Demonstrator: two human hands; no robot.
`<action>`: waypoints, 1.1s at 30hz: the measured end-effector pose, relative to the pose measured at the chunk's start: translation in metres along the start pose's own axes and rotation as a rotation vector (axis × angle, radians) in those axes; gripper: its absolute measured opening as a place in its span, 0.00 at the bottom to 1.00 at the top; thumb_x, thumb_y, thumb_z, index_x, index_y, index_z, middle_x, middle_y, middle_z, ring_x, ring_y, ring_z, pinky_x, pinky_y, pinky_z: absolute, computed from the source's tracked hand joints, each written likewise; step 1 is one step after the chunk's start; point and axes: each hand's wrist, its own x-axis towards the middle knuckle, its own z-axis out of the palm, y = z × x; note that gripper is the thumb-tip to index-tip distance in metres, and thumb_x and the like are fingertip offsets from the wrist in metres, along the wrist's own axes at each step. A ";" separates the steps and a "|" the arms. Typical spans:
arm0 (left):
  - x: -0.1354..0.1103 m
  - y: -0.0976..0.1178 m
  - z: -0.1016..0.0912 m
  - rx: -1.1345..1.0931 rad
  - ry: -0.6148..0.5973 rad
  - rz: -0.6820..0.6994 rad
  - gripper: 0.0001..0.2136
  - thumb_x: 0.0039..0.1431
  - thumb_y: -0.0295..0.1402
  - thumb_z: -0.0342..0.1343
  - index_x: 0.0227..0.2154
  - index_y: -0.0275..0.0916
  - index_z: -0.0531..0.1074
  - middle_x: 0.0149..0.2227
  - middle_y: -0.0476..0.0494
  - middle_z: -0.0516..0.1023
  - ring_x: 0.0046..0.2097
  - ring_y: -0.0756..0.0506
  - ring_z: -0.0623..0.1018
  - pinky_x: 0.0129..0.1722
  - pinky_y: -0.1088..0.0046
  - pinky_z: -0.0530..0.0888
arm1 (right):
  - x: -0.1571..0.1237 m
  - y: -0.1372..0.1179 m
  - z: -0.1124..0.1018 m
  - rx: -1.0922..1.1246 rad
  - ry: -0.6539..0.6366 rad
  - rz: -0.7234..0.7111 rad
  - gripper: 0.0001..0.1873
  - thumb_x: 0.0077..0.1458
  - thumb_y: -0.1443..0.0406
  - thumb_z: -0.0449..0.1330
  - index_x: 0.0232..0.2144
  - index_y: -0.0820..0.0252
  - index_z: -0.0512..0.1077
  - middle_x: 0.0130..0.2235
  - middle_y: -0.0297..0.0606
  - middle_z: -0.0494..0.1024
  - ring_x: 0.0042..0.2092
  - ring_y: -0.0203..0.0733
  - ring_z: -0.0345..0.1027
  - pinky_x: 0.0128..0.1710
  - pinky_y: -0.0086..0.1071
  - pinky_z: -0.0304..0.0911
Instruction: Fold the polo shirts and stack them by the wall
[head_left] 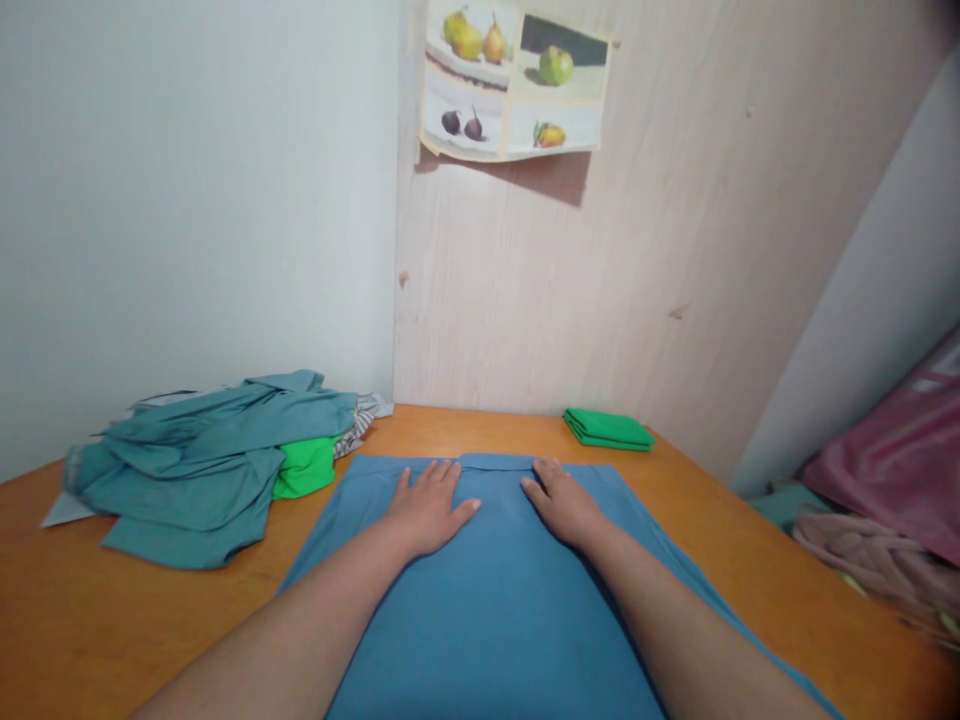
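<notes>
A blue garment (pixel 495 600) lies spread flat on the orange wooden table (pixel 135 620) in front of me. My left hand (pixel 429 508) rests palm down on its upper part, fingers stretched out flat. My right hand (pixel 561 502) lies flat beside it, fingers also extended, near the garment's far edge. Neither hand holds anything; both press on the cloth.
A loose pile of teal clothes (pixel 202 465) with a bright green piece (pixel 306 468) sits at the left back of the table. A folded green cloth (pixel 607 429) lies at the back right. A fruit poster (pixel 516 82) hangs on the wall. Pink fabric (pixel 892 470) lies to the right, off the table.
</notes>
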 end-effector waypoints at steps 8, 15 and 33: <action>0.000 0.001 -0.002 0.011 -0.009 -0.011 0.41 0.62 0.62 0.34 0.70 0.39 0.50 0.71 0.36 0.49 0.71 0.33 0.50 0.65 0.39 0.46 | 0.009 0.019 0.001 -0.051 -0.103 0.141 0.42 0.65 0.43 0.37 0.69 0.66 0.51 0.71 0.49 0.51 0.72 0.53 0.39 0.68 0.49 0.38; -0.001 0.003 -0.005 0.003 -0.030 -0.015 0.41 0.62 0.62 0.33 0.70 0.40 0.50 0.71 0.38 0.49 0.72 0.34 0.49 0.66 0.40 0.46 | 0.014 0.046 -0.002 -0.106 -0.115 0.244 0.44 0.64 0.41 0.34 0.69 0.64 0.52 0.71 0.48 0.50 0.72 0.55 0.38 0.68 0.55 0.36; 0.003 -0.003 0.004 -0.047 0.122 -0.010 0.33 0.67 0.51 0.40 0.68 0.35 0.51 0.70 0.33 0.53 0.70 0.35 0.55 0.66 0.47 0.54 | 0.013 0.061 -0.010 -0.145 0.136 0.278 0.38 0.66 0.49 0.37 0.66 0.67 0.60 0.69 0.53 0.56 0.71 0.59 0.42 0.66 0.62 0.37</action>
